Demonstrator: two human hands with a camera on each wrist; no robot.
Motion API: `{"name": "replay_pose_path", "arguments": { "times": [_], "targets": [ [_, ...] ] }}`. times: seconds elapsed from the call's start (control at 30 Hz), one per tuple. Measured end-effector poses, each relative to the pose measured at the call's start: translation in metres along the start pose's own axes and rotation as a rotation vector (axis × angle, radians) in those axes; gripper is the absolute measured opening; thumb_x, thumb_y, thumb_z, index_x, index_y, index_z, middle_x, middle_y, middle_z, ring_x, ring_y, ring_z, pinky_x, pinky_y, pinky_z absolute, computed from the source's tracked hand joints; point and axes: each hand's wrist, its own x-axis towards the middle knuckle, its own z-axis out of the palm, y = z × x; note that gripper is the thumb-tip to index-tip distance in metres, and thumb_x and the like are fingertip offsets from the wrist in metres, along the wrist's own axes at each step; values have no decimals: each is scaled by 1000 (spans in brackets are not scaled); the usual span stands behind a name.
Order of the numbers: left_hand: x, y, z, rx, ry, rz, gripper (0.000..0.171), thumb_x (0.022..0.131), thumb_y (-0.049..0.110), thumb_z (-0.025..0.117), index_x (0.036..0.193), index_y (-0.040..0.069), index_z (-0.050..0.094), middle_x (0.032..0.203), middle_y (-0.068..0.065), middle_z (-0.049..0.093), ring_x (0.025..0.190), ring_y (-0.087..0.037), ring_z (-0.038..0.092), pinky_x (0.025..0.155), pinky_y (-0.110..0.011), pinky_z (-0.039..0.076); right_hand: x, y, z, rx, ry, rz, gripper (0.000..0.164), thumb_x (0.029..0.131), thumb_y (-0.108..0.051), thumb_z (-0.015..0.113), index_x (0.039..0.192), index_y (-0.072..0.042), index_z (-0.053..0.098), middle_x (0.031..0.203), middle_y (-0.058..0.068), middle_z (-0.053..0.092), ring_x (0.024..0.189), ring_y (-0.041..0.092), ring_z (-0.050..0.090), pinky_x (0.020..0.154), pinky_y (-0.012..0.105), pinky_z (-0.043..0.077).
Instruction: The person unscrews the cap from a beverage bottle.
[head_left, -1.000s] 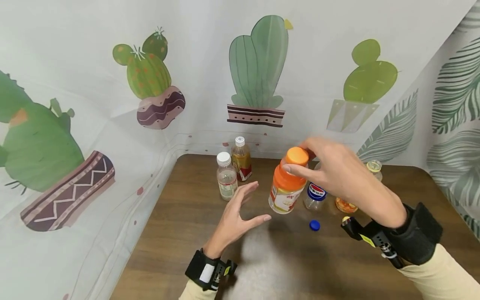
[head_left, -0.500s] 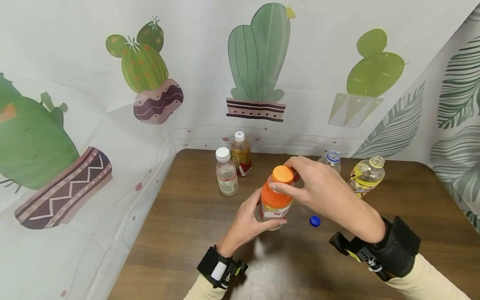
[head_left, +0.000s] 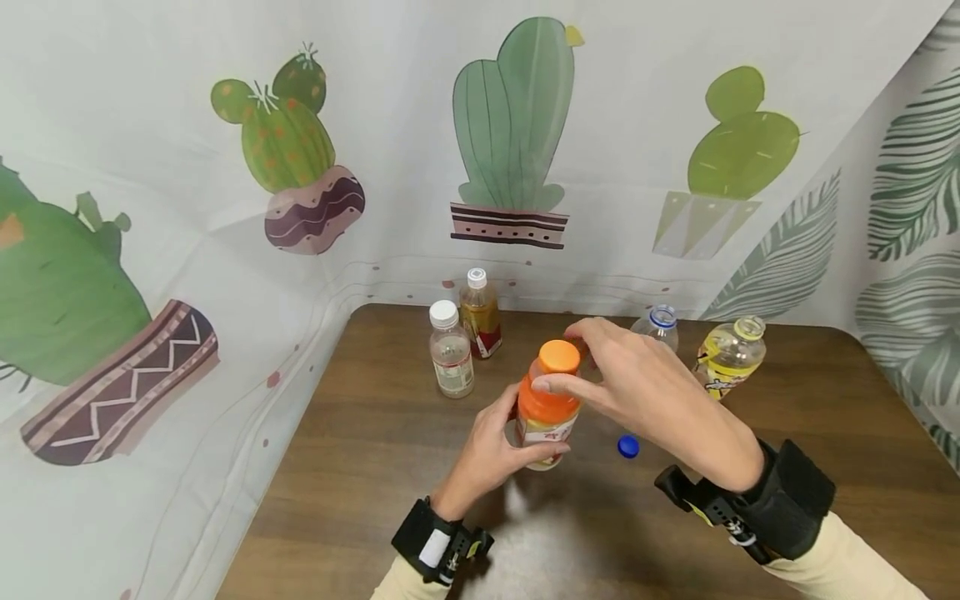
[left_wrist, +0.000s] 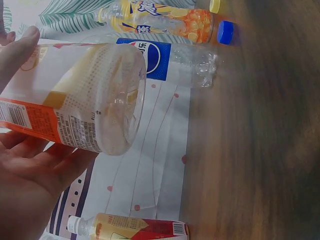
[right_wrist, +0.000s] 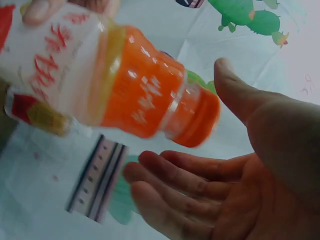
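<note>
My left hand (head_left: 487, 450) grips the lower part of a plastic bottle (head_left: 546, 429) with an orange neck sleeve, a white label and an orange screw cap (head_left: 559, 356). In the left wrist view the bottle's clear base (left_wrist: 122, 100) faces the table and is held above it. My right hand (head_left: 648, 387) is around the cap from the right. The right wrist view shows its thumb on one side and loosely bent fingers (right_wrist: 185, 175) on the other, with gaps between them and the cap (right_wrist: 202, 120).
A white-capped clear bottle (head_left: 453, 362) and an amber-coloured bottle (head_left: 481, 321) stand at back left. Behind my right hand are an uncapped clear bottle (head_left: 658, 325) and an uncapped yellow-labelled bottle (head_left: 731, 358). A blue cap (head_left: 628, 447) and a yellow cap (left_wrist: 214, 6) lie on the table.
The bottle has come left and toward me in my right hand, and my left hand has taken hold of its lower part. My right hand has loosened around the cap.
</note>
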Motion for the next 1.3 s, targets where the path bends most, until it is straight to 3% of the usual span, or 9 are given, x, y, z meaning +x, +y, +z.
{"name": "replay_pose_path", "arguments": {
  "times": [0.27, 0.43, 0.63, 0.93, 1.3],
  "targets": [
    [0, 3, -2, 20, 8, -19, 75, 71, 42, 88, 134, 33, 49, 121, 12, 65, 107, -7, 63, 93, -35, 53, 0, -6, 3, -55, 30, 0, 39, 92, -45, 68, 85, -11, 50, 69, -4, 45, 52, 8, 42, 47, 21, 37],
    [0, 3, -1, 61, 22, -9, 77, 69, 43, 89, 134, 28, 50, 121, 9, 66, 106, -8, 64, 91, -34, 54, 0, -6, 14, -69, 72, 56, 38, 95, -39, 64, 83, -8, 46, 63, -2, 40, 46, 9, 39, 42, 21, 32],
    [-1, 3, 0, 96, 40, 4, 76, 70, 42, 89, 134, 27, 51, 120, 8, 67, 104, -8, 64, 89, -33, 55, 1, -5, 20, 6, 92, 110, 40, 95, -40, 66, 84, -7, 47, 63, -1, 42, 47, 9, 40, 42, 21, 34],
    [-2, 8, -4, 60, -9, 4, 77, 74, 46, 85, 139, 28, 49, 123, 7, 66, 105, -9, 65, 91, -34, 55, 0, 1, 15, 9, 122, -19, 36, 92, -37, 69, 86, -10, 46, 63, -5, 38, 51, 7, 35, 45, 21, 30],
    [-6, 11, -10, 45, -74, -16, 71, 74, 46, 85, 135, 31, 52, 120, 10, 67, 102, -7, 65, 90, -36, 55, -1, 11, 9, 32, 31, -127, 30, 94, -39, 67, 92, -15, 50, 72, -5, 45, 57, 4, 40, 48, 19, 36]
  ]
}}
